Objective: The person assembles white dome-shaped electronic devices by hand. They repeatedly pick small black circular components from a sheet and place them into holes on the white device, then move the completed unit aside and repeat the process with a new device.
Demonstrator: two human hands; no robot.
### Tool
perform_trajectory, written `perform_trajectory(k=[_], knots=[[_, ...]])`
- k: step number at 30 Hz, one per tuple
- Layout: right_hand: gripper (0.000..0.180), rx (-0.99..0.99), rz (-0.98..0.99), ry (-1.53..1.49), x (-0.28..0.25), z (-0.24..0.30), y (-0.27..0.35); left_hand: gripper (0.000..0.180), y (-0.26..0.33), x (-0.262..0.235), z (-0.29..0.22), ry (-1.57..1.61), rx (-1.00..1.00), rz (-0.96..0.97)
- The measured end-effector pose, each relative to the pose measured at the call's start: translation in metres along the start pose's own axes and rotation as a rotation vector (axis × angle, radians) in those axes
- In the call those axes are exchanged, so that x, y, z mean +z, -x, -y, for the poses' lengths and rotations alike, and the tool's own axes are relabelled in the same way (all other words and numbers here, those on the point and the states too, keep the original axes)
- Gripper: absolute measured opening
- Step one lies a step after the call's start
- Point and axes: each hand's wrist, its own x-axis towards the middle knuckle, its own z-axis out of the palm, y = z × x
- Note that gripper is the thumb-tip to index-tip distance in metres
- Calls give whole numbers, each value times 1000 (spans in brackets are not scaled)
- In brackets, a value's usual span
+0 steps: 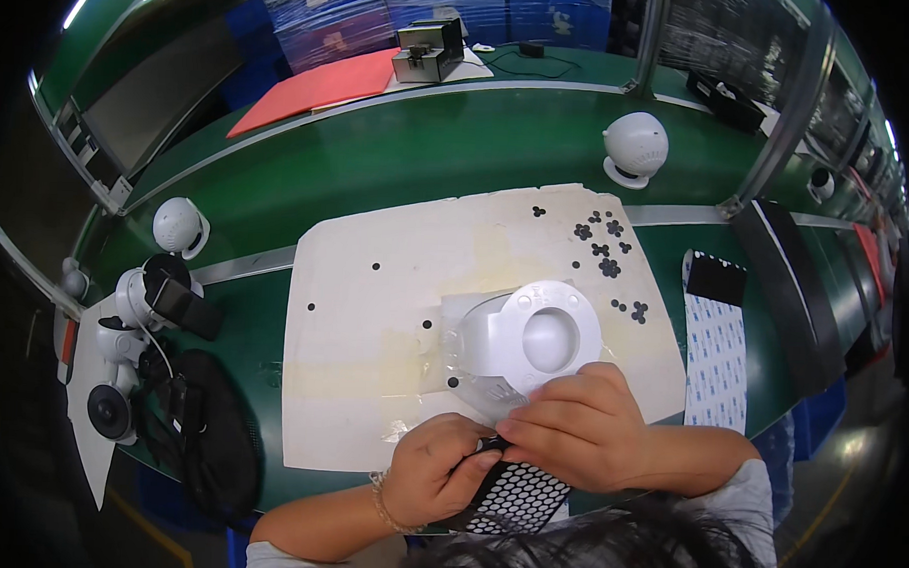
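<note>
My left hand (433,471) grips the upper edge of a black sheet (520,501) patterned with rows of white round spots, close to my body. The fingers of my right hand (582,425) are pinched together at that same edge, touching my left fingertips. Whatever lies between the right fingers is hidden. Just beyond the hands, a white plastic device (548,332) rests with its ring-shaped base facing up, on a clear plastic bag (455,319). Small black round pads (609,268) lie singly and in clusters on the off-white cardboard (362,361), mostly at its far right.
Another strip of backing sheet (716,343) lies right of the cardboard, beside a long black box (789,296). White round-headed devices (635,148) stand on the green ledge. More devices (122,343) and a black bag (214,426) crowd the left. A metal box (429,51) sits at the back.
</note>
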Motion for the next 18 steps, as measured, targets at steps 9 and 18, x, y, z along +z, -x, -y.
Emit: perform_trajectory(k=[9, 18], knots=[[19, 84, 203, -354, -8, -11, -8, 14, -2, 0, 5, -86, 146, 71], [8, 343, 27, -470, -15, -18, -6, 12, -1, -1, -2, -56, -14, 66]])
